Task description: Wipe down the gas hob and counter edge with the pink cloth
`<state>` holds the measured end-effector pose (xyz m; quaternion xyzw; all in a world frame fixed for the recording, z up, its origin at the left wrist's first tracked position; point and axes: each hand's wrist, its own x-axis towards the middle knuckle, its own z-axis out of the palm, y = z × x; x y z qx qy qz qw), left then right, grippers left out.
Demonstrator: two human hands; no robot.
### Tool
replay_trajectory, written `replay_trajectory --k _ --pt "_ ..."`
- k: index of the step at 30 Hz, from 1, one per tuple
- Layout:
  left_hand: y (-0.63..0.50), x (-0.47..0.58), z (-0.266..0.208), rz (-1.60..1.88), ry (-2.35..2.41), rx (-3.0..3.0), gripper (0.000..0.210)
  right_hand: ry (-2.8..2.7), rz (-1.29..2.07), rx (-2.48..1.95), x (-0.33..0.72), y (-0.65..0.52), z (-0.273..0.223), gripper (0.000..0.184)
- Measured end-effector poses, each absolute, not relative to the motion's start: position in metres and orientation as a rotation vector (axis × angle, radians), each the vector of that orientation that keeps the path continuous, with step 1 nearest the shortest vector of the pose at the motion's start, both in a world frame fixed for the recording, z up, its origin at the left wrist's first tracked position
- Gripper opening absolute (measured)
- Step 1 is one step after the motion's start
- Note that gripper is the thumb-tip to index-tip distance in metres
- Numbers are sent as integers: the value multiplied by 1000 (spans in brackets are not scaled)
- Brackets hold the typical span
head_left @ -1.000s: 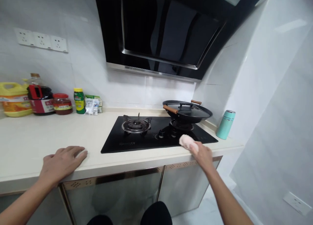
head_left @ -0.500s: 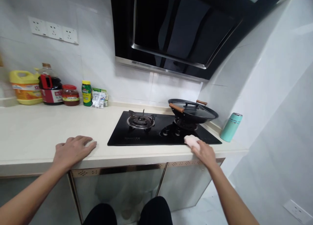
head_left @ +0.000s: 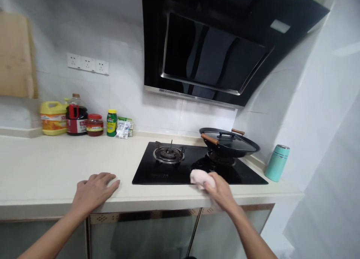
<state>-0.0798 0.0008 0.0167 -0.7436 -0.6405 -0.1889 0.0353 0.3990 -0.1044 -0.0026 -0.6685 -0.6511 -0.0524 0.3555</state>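
My right hand [head_left: 221, 190] is closed on a pale pink cloth [head_left: 201, 178], bunched up at the front edge of the black gas stove [head_left: 174, 176]. Whether the cloth touches the glass or hangs just over it, I cannot tell. My left hand [head_left: 94, 190] lies on the cream countertop [head_left: 56, 169] left of the stove, palm down with thumb and fingers apart and nothing in it. A black wok with a glass lid [head_left: 234, 142] and wooden handles sits on the right burner. The left burner [head_left: 168, 154] is bare.
Along the back wall stand a yellow jug [head_left: 53, 120], a dark sauce bottle [head_left: 76, 118], a red-lidded jar [head_left: 95, 125], a green bottle [head_left: 111, 123] and packets [head_left: 123, 127]. A turquoise flask [head_left: 278, 163] stands right of the stove. The range hood [head_left: 208, 56] slants overhead.
My right hand has moved the cloth leftward along the stove's front edge. My left hand stays on the counter. The camera has shifted, so the scene sits lower and farther right.
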Motion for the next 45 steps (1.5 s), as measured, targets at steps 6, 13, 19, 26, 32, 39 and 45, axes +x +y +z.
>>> replay_trajectory --k 6,13,19,26,32,39,45 --pt "3 -81 14 -612 -1975 -2272 57 -1278 -251 -2414 500 -96 11 58" --pt "5 -84 8 -544 -1943 -2256 56 -1529 -113 -2505 547 -81 10 52" --pt "16 -90 -5 -561 -1899 -2237 51 -1718 -4 -2340 551 -36 18 51" --pt "17 -91 -9 -635 -1905 -2235 48 -1801 93 -2202 528 31 37 48" --pt "17 -89 -9 -633 -1906 -2212 47 -1837 51 -2225 500 63 41 48" --pt "15 -88 -4 -599 -1955 -2202 50 -1926 -10 -2241 469 63 32 53" --pt "12 -87 -1 -608 -1978 -2223 49 -2119 -113 -2072 464 38 32 37"
